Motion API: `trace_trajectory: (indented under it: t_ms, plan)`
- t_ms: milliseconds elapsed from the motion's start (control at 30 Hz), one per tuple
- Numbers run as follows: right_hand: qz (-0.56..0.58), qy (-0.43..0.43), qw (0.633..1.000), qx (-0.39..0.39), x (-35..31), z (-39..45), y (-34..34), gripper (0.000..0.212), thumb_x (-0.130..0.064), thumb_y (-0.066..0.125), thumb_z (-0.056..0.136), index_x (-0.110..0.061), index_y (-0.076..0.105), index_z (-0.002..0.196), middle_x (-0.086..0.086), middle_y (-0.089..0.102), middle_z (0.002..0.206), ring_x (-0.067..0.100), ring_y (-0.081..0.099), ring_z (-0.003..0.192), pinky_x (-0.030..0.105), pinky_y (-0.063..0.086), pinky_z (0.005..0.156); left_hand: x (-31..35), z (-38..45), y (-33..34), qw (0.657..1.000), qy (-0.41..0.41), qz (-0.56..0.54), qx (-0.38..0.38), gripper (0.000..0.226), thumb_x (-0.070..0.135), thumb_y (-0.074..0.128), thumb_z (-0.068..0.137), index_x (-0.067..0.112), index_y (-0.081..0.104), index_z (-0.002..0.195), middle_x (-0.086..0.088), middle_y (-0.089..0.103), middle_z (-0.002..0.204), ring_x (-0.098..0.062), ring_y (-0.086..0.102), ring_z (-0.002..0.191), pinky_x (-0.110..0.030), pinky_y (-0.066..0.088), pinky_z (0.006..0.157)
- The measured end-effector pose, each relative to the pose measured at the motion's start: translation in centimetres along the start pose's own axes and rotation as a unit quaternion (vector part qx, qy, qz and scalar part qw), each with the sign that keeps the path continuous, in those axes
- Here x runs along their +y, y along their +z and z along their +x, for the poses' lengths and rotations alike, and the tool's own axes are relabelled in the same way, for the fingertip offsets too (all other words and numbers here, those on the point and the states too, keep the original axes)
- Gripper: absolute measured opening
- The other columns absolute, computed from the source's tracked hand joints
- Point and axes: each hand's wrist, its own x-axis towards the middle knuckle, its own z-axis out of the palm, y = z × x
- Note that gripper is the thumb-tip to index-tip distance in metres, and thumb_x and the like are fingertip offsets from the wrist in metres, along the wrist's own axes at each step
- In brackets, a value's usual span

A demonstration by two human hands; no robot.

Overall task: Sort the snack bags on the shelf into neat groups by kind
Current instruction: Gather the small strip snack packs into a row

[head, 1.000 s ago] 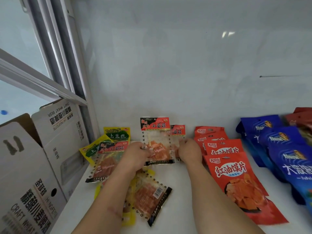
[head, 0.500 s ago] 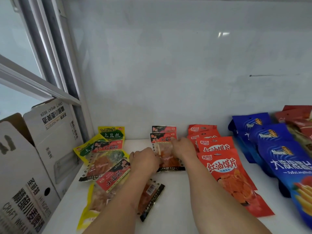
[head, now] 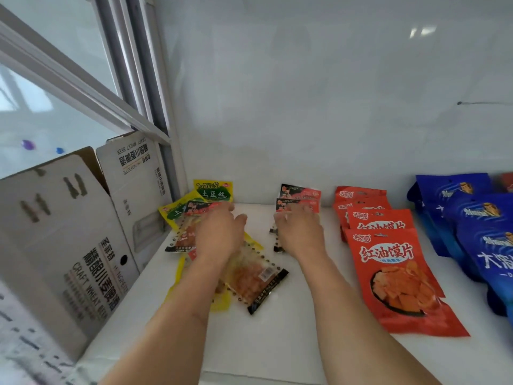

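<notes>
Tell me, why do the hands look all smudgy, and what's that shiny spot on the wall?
Head view: the left hand and right hand are motion-blurred, while the red bag stays sharp; the bright patch on the back wall is reflected light.

White shelf (head: 277, 343) against a glossy pale wall (head: 305, 93).
Grey-framed window (head: 83, 79) fills the upper left; a cardboard box (head: 69, 232) stands below.

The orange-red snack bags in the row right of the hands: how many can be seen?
4. The front bag lies flat and nearest; the second, third and rear bags overlap behind it toward the wall. More may be hidden underneath.
</notes>
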Motion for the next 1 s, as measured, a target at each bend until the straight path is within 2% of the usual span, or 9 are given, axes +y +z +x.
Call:
trace_trajectory:
  t_ms: [100,233,400,500,633,700,800,900,1000]
  plan:
    - [0.005,-0.062,0.997,-0.053,-1.7,-2.5,0.9,0.052,-0.049,0.047,0.100,-0.018,0.051,0.143,0.004,0.055,0.144,0.024,0.051,0.130,0.038,0.044,0.102,-2.5,-0.3,-1.8,0.997,-0.028,-0.027,0.068,0.034,0.029,0.060,0.094,0.009,0.067,0.121,-0.012,0.069,0.119,-0.035,0.061,0.112,-0.042,0.051,0.092]
    - [-0.066,-0.071,0.988,-0.120,-3.7,-4.9,1.6,0.059,-0.057,0.046,0.098,-0.021,0.048,0.145,0.006,0.054,0.142,0.027,0.051,0.129,0.038,0.046,0.097,-5.4,-0.3,-3.1,0.994,-0.074,0.016,0.076,0.043,0.035,0.055,0.090,0.007,0.064,0.123,-0.020,0.064,0.126,-0.040,0.057,0.115,-0.048,0.050,0.096]
    - [-0.100,-0.014,0.990,-0.104,-4.7,-6.8,1.8,0.067,-0.061,0.052,0.093,-0.020,0.044,0.144,0.010,0.043,0.151,0.030,0.045,0.135,0.040,0.044,0.099,-8.5,0.0,-2.8,0.988,-0.119,0.092,-0.021,0.076,0.075,0.039,0.082,0.026,0.055,0.139,-0.012,0.054,0.147,-0.039,0.052,0.128,-0.050,0.045,0.102]
    - [-0.105,0.019,0.990,-0.091,-5.4,-7.9,2.4,0.074,-0.063,0.057,0.090,-0.019,0.041,0.146,0.009,0.036,0.156,0.029,0.039,0.140,0.040,0.042,0.102,-8.8,-0.3,-3.1,0.988,-0.124,0.087,-0.038,0.079,0.069,0.054,0.088,0.016,0.046,0.147,-0.014,0.047,0.153,-0.039,0.042,0.138,-0.049,0.039,0.110]
    - [-0.090,0.057,0.992,-0.061,-5.7,-8.7,2.9,0.083,-0.063,0.062,0.086,-0.015,0.037,0.149,0.009,0.035,0.157,0.031,0.033,0.144,0.041,0.038,0.108,-8.6,0.0,-3.1,0.993,-0.109,0.042,-0.014,0.083,0.064,0.066,0.077,0.025,0.045,0.148,-0.015,0.053,0.146,-0.040,0.048,0.132,-0.049,0.041,0.107]
    - [-0.066,0.078,0.993,-0.056,-5.6,-8.9,3.0,0.086,-0.061,0.066,0.085,-0.014,0.036,0.150,0.009,0.036,0.157,0.030,0.034,0.144,0.040,0.038,0.108,-8.5,0.1,-3.1,0.992,-0.124,0.020,-0.013,0.081,0.055,0.071,0.077,0.020,0.046,0.145,-0.016,0.055,0.142,-0.039,0.051,0.129,-0.047,0.044,0.105]
    - [-0.002,0.111,0.993,-0.040,-5.4,-9.2,2.7,0.083,-0.053,0.073,0.084,-0.011,0.039,0.147,0.009,0.047,0.150,0.030,0.046,0.136,0.039,0.043,0.102,-8.5,0.4,-2.7,0.991,-0.135,-0.027,0.001,0.069,0.046,0.075,0.076,0.012,0.054,0.133,-0.017,0.063,0.128,-0.039,0.059,0.119,-0.046,0.053,0.096]
    - [0.031,0.136,0.989,-0.055,-5.1,-9.3,2.1,0.060,-0.040,0.071,0.090,-0.008,0.050,0.136,0.010,0.057,0.138,0.030,0.056,0.124,0.035,0.046,0.094,-9.3,1.3,-2.0,0.982,-0.148,-0.117,-0.004,0.057,0.044,0.077,0.065,0.019,0.064,0.114,-0.011,0.072,0.111,-0.036,0.068,0.099,-0.047,0.059,0.085]
    - [0.055,0.144,0.986,-0.062,-5.0,-9.3,1.5,0.047,-0.033,0.071,0.089,-0.010,0.055,0.127,0.010,0.063,0.126,0.028,0.061,0.113,0.035,0.050,0.089,-8.2,0.3,-3.2,0.971,-0.152,-0.183,-0.008,0.033,0.031,0.076,0.079,0.022,0.067,0.109,-0.005,0.073,0.105,-0.032,0.068,0.093,-0.045,0.059,0.083]
